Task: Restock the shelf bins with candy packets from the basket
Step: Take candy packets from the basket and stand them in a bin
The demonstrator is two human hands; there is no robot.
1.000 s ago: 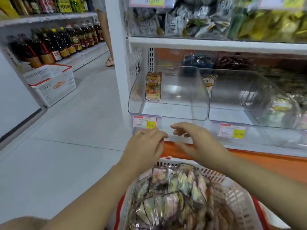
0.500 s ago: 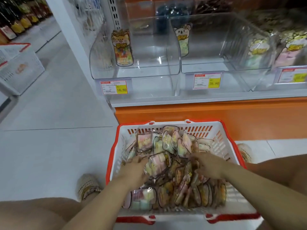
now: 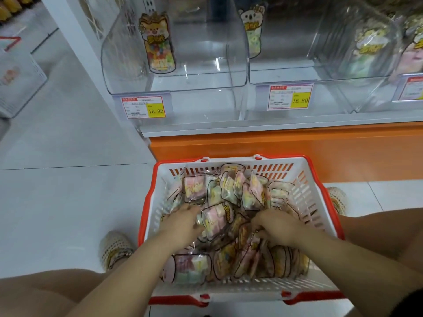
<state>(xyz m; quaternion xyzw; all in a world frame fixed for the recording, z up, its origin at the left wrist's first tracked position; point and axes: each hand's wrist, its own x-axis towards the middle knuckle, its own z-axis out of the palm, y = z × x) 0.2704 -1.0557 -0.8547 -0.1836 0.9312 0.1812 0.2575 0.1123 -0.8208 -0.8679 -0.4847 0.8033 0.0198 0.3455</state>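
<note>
A white basket with a red rim [image 3: 229,159] stands on the floor in front of me, piled with clear candy packets [image 3: 229,191] of pastel sweets. My left hand [image 3: 183,225] is dug into the pile, its fingers and thumb closing on a pink packet [image 3: 216,219]. My right hand [image 3: 277,227] curls down into the packets beside it, fingertips hidden. Above, the clear left shelf bin [image 3: 174,83] holds no loose packets, only a sample packet on its wall. The middle bin [image 3: 286,74] looks the same. The right bin [image 3: 370,42] holds some packets.
Price tags [image 3: 143,107] hang on the bin fronts above an orange base panel [image 3: 274,145]. A second white basket [image 3: 18,83] stands on the floor at far left. My shoes [image 3: 115,248] flank the basket, and my knees are close on both sides.
A second ago both hands were up by the shelf edge. My view has dropped to the basket and both hands have sunk into the packets, closing further in the last half second.
</note>
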